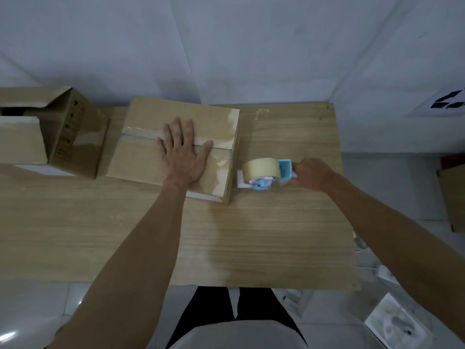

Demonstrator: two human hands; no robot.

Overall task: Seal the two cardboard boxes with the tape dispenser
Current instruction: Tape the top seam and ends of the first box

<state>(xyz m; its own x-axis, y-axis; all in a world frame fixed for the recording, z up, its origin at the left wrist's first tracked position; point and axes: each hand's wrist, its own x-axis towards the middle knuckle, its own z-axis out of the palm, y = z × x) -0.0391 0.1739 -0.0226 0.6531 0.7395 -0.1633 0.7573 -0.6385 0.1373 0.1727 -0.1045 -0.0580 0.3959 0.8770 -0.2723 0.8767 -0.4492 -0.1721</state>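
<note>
A closed cardboard box [141, 147] lies in the middle of the wooden table [251, 235], with clear tape along the left part of its centre seam. My left hand [182, 152] presses flat on the box top, fingers spread over the seam. Just right of the box, a blue tape dispenser [266, 173] with a tan roll rests on the table. My right hand [310, 173] is closed around its handle. A second cardboard box [68, 132] stands at the far left with its top flaps open.
A grey wall rises behind the table. The table's right edge drops to a tiled floor, where another piece of cardboard [453, 197] and a white printed sheet [400, 321] lie. My dark trousers show below the front edge.
</note>
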